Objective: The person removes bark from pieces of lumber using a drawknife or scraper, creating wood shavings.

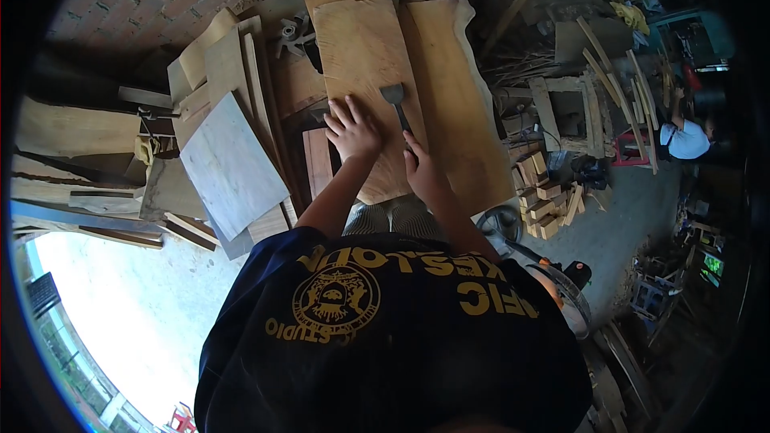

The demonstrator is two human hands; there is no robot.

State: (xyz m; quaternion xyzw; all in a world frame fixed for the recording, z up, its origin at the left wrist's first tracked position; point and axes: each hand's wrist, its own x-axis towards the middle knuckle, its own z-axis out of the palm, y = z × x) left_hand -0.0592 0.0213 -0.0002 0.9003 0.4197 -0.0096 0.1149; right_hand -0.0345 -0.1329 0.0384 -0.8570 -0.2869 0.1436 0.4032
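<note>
A pale wooden board (361, 40) lies lengthwise in front of me, overlapping a wider slab with a wavy natural edge (457, 104) on its right. My left hand (354, 130) rests on the board's left side, palm down with the fingers spread. In my right hand (425, 172) is a putty knife (393, 95), the fingers closed around its dark handle. Its flat grey blade points away from me over the board's surface, near the right edge. The lower part of the handle is hidden in my grip.
Loose planks and a greyish panel (237, 164) lean at the left. Stacked wood blocks (547, 192) and a fan (565, 297) stand on the floor at the right. Another person in a white shirt (688, 141) is at far right. A brick wall (144, 0) rises behind.
</note>
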